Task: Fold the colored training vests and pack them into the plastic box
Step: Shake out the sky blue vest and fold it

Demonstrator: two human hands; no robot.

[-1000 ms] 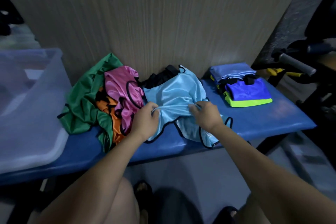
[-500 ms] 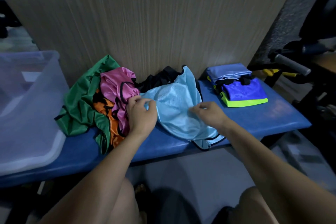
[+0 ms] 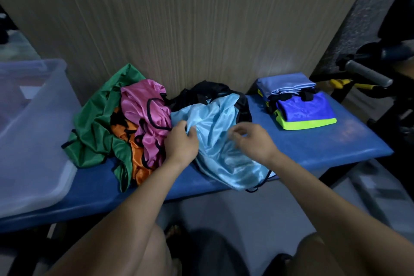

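Head view: my left hand (image 3: 181,144) pinches one glossy, crumpled light-blue vest (image 3: 220,141); my right hand (image 3: 253,141), fingers loosely curled, perhaps touching; five loose vests, one box (image 3: 33,141).

Taking the bench (image 3: 313,141) as the landmark: the plastic box (image 3: 33,141) rests on its left end, and a heap of loose vests (image 3: 125,127) lies just right of the box, against the panel (image 3: 201,29) standing behind the bench. At the bench's middle one spread vest (image 3: 219,141) lies partly over a crumpled vest (image 3: 208,91) behind it, its lower edge hanging over the front edge, with the left hand (image 3: 179,143) and right hand (image 3: 253,141) on it. A stack of folded vests (image 3: 298,105) sits on the right end, well apart from the heap.
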